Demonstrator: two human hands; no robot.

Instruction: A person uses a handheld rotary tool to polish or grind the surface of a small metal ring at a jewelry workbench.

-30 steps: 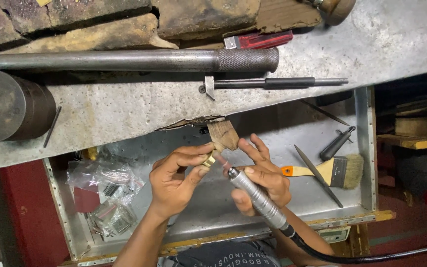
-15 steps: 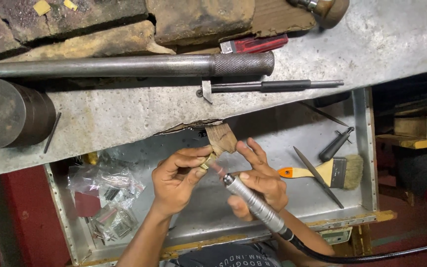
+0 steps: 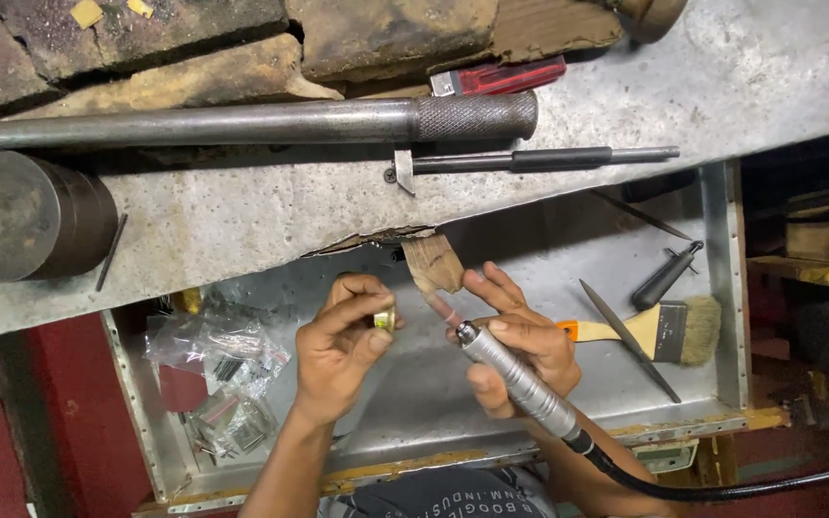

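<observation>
Two hands work over the metal tray point(image 3: 722, 288): left hand point(image 3: 338, 350) pinches a small brass ring point(image 3: 386, 318), just left of the wooden peg point(image 3: 432, 264); right hand point(image 3: 520, 345) wraps the rotary handpiece point(image 3: 520, 382), tip slanting up-left toward the ring.

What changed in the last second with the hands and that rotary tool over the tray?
The left hand, pinching a small brass piece, has drawn leftward off the rotary handpiece tip; a second ago the piece sat against the tip, at the wooden peg. The right hand kept its grip on the handpiece. The paintbrush in the tray stayed put.
</observation>
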